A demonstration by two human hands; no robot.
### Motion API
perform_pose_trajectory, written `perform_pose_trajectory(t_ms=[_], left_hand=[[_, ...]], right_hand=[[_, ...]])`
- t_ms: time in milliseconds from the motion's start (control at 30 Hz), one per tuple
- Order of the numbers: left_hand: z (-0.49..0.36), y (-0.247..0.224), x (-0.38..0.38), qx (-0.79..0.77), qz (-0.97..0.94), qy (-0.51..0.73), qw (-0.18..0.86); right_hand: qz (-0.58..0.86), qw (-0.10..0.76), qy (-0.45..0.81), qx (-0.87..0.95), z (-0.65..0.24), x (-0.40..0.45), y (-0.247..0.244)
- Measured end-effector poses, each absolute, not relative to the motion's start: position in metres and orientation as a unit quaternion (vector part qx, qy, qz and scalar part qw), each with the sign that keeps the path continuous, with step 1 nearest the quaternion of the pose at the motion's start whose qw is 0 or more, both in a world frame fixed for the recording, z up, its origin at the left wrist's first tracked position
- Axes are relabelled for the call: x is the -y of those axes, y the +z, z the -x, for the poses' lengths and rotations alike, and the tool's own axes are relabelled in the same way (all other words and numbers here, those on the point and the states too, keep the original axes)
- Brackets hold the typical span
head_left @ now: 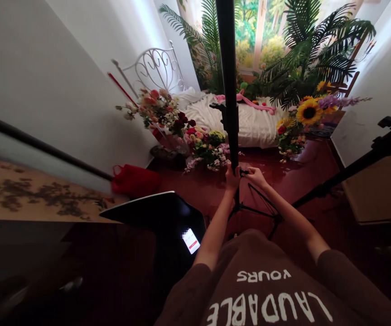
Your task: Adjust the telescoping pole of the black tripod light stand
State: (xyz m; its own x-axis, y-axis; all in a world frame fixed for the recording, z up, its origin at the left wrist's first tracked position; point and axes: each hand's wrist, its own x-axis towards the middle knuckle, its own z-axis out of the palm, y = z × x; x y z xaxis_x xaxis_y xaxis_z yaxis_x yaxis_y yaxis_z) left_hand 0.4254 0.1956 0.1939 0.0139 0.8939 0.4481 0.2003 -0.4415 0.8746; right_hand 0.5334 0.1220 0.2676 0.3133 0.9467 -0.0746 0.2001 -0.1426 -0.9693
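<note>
A tall black light stand (231, 122) rises upright in front of me, its tripod legs spread on the dark red floor. My left hand (232, 177) is wrapped round its pole, low down. Beside it, my right hand (255, 177) pinches a small black knob (244, 172) on the right side of the pole. A second clamp sits higher on the same pole, above both hands.
Behind the stand is a white-draped bed (258, 124) with flowers on both sides and palms. A black screen (154, 206) and a red bag (136, 180) are at left. Another black stand (348, 170) slants at right; a pole (45, 147) crosses the left.
</note>
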Motion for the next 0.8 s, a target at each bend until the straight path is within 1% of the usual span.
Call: perform_pose_trajectory(t_ms=[67,133,167,233,333,433,500,600,800], left_hand=[[-0.425,0.194,-0.195,-0.424,-0.641,0.555,0.317],[-0.424,0.195,-0.195,-0.423,-0.643,0.552,0.321],[-0.424,0.195,-0.194,-0.421,-0.645,0.55,0.322],[-0.424,0.195,-0.194,-0.42,-0.648,0.548,0.321],[-0.425,0.196,-0.193,-0.425,-0.645,0.551,0.317],[-0.425,0.196,-0.193,-0.428,-0.639,0.556,0.315],[-0.425,0.196,-0.193,-0.426,-0.64,0.557,0.314],[-0.425,0.194,-0.193,-0.426,-0.644,0.551,0.318],[-0.424,0.197,-0.192,-0.415,-0.648,0.551,0.322]], right_hand=[[0.7,0.412,0.256,0.524,-0.54,-0.122,0.275],[0.721,0.371,0.189,0.553,-0.544,-0.124,0.288],[0.723,0.377,0.172,0.552,-0.545,-0.126,0.297],[0.701,0.426,0.155,0.551,-0.543,-0.131,0.32],[0.606,0.494,0.134,0.609,-0.531,-0.142,0.365],[0.516,0.5,0.03,0.695,-0.512,-0.156,0.41],[0.48,0.492,-0.031,0.726,-0.5,-0.166,0.432],[0.487,0.475,-0.064,0.731,-0.486,-0.18,0.445],[0.538,0.462,-0.036,0.704,-0.485,-0.19,0.439]])
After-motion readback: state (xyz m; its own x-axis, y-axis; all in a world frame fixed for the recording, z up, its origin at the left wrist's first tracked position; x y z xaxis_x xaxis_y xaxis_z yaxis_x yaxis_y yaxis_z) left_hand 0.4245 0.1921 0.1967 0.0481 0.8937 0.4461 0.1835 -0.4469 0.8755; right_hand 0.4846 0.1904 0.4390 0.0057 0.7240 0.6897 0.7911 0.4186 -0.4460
